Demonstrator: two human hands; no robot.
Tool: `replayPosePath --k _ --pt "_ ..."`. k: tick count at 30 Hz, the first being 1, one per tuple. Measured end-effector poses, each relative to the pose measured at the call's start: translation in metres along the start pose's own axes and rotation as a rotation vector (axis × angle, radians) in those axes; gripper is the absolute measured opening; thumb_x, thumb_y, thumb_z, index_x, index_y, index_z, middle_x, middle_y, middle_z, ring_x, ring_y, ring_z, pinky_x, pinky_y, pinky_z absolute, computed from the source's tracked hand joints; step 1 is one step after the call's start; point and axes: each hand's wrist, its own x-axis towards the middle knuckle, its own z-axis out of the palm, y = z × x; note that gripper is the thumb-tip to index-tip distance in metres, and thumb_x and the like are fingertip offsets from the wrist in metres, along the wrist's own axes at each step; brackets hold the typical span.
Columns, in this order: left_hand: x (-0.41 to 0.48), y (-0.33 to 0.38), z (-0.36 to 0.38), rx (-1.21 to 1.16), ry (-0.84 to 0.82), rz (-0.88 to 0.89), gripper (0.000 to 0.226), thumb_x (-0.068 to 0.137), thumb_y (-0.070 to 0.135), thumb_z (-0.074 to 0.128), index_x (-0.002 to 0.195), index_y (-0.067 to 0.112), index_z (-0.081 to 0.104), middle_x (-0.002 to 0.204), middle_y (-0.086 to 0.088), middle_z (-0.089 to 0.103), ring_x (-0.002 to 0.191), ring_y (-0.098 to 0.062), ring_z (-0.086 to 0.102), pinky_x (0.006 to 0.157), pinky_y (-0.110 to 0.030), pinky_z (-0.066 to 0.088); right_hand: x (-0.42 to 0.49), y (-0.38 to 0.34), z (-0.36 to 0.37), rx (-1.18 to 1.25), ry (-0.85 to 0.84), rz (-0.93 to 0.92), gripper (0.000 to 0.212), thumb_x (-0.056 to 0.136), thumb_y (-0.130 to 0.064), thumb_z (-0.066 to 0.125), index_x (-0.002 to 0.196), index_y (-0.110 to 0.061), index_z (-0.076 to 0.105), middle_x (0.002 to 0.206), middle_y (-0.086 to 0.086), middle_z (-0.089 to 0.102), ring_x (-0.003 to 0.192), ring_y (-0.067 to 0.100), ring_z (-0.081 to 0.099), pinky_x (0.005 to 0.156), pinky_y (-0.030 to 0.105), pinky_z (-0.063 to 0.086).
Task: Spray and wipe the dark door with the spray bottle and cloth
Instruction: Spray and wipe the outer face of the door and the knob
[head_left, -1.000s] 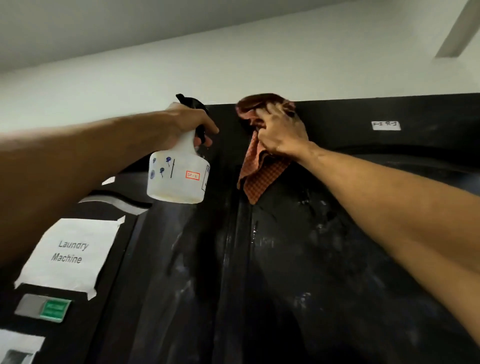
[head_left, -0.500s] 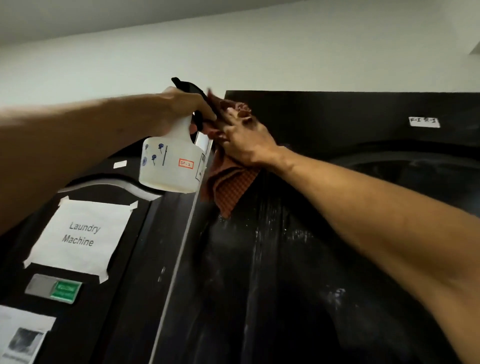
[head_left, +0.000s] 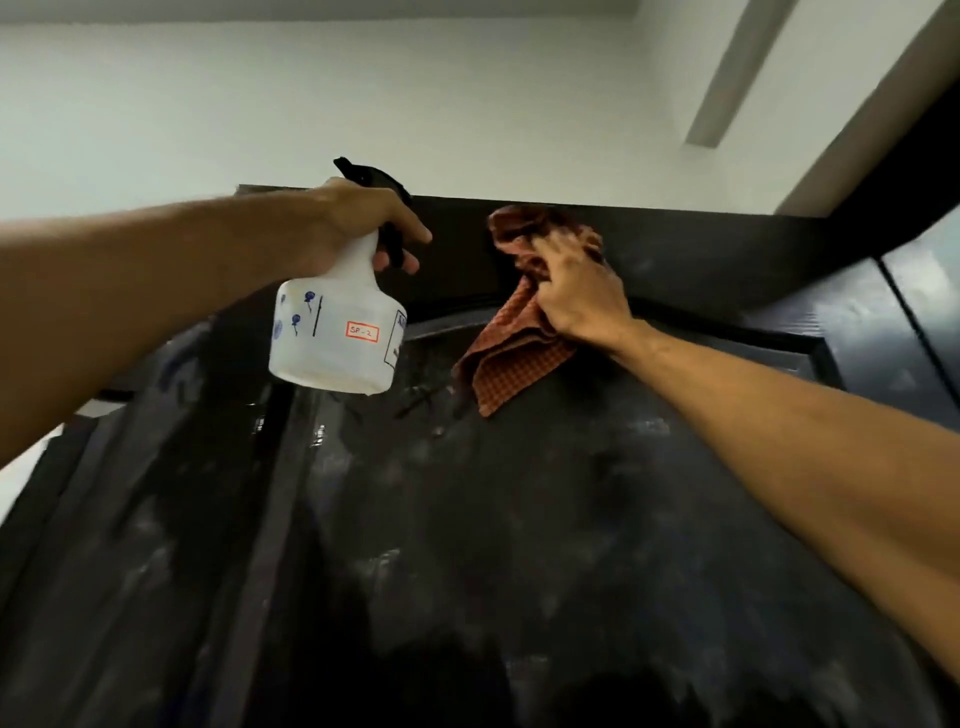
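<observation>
Since my right hand (head_left: 576, 291), gripping the cloth (head_left: 514, 364), has swept back right along the top edge of the dark door (head_left: 571, 519), I judge wiping continues while my left hand (head_left: 358, 228) holds the spray bottle (head_left: 337, 338) aloft.

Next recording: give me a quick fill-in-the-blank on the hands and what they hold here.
The left hand grips the spray bottle, whose sticker reads ____.
The right hand holds the checked cloth against the ____ edge of the dark door.
The bottle's trigger is ____.
Missing: SP-2; top; black.
</observation>
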Motion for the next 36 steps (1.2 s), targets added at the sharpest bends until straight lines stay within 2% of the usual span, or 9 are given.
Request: replayPosePath --k 2,6,10,12,16,25,30,34,36 --pt "-0.001 0.019 0.039 -0.043 -0.022 0.007 0.019 0.087 0.019 0.079 0.100 0.013 0.065 0.093 -0.014 0.076 0.031 -0.008 0.043 0.036 -0.014 0.040 -0.007 0.055 -0.021 -0.021 0.009 0.075 0.055 0.096 -0.021 0.044 0.151 -0.025 0.042 0.165 0.002 0.030 0.148 0.030 0.033 0.118 0.050 0.031" --pt "-0.005 0.052 0.119 -0.091 -0.087 0.036 0.025 0.087 0.018 0.079 0.107 0.012 0.066 0.101 -0.017 0.076 0.034 -0.008 0.046 0.037 -0.014 0.040 -0.045 0.128 -0.046 -0.037 0.011 -0.081 0.041 0.094 -0.019 0.049 0.135 -0.020 0.054 0.146 0.008 0.048 0.124 0.039 0.053 0.097 0.048 0.048" --pt "-0.013 0.078 0.193 -0.128 -0.133 0.048 0.019 0.090 0.011 0.075 0.104 0.007 0.064 0.091 -0.016 0.070 0.029 -0.008 0.048 0.034 -0.014 0.038 -0.069 0.210 -0.063 0.050 0.352 0.196 0.042 0.098 -0.017 0.043 0.139 -0.017 0.052 0.155 0.007 0.040 0.132 0.039 0.047 0.100 0.051 0.047" --pt "-0.014 0.090 0.224 -0.135 -0.129 0.049 0.017 0.089 0.008 0.075 0.101 0.006 0.063 0.089 -0.015 0.069 0.028 -0.008 0.049 0.034 -0.014 0.038 -0.072 0.244 -0.075 0.067 0.381 0.327 0.041 0.105 -0.019 0.042 0.143 -0.009 0.050 0.155 0.015 0.042 0.136 0.041 0.045 0.105 0.053 0.043" --pt "-0.011 0.107 0.270 -0.131 -0.158 0.045 0.013 0.087 0.008 0.078 0.088 0.006 0.065 0.081 -0.015 0.072 0.029 -0.009 0.049 0.036 -0.015 0.041 -0.079 0.282 -0.092 0.048 0.347 0.339 0.041 0.107 -0.019 0.041 0.145 -0.008 0.049 0.151 0.017 0.047 0.130 0.043 0.051 0.102 0.052 0.044" --pt "-0.003 0.113 0.310 -0.164 -0.118 0.046 0.012 0.088 0.007 0.076 0.092 0.004 0.066 0.083 -0.017 0.074 0.028 -0.009 0.048 0.035 -0.015 0.042 -0.075 0.291 -0.092 -0.062 0.199 0.263 0.041 0.100 -0.030 0.042 0.135 -0.013 0.055 0.148 0.015 0.047 0.136 0.040 0.043 0.115 0.049 0.035" --pt "0.008 0.110 0.287 -0.173 -0.092 0.032 0.014 0.089 0.011 0.076 0.090 0.010 0.062 0.082 -0.015 0.071 0.030 -0.008 0.049 0.036 -0.014 0.041 -0.039 0.254 -0.071 -0.098 0.018 -0.124 0.046 0.102 -0.047 0.034 0.144 -0.034 0.047 0.158 0.004 0.041 0.144 0.031 0.037 0.120 0.046 0.029" --pt "0.012 0.109 0.257 -0.116 -0.099 0.063 0.016 0.092 0.014 0.073 0.082 0.013 0.061 0.073 -0.010 0.071 0.034 -0.007 0.051 0.037 -0.013 0.040 -0.006 0.271 -0.083 -0.058 0.139 0.235 0.054 0.105 -0.042 0.036 0.155 -0.022 0.036 0.164 0.012 0.025 0.153 0.031 0.020 0.125 0.046 0.016" --pt "0.012 0.109 0.241 -0.094 -0.080 0.063 0.016 0.095 0.012 0.070 0.084 0.012 0.058 0.077 -0.010 0.068 0.032 -0.006 0.053 0.036 -0.012 0.040 -0.004 0.242 -0.078 -0.025 0.160 0.283 0.052 0.105 -0.037 0.036 0.152 -0.014 0.039 0.159 0.015 0.033 0.149 0.034 0.027 0.121 0.042 0.022"
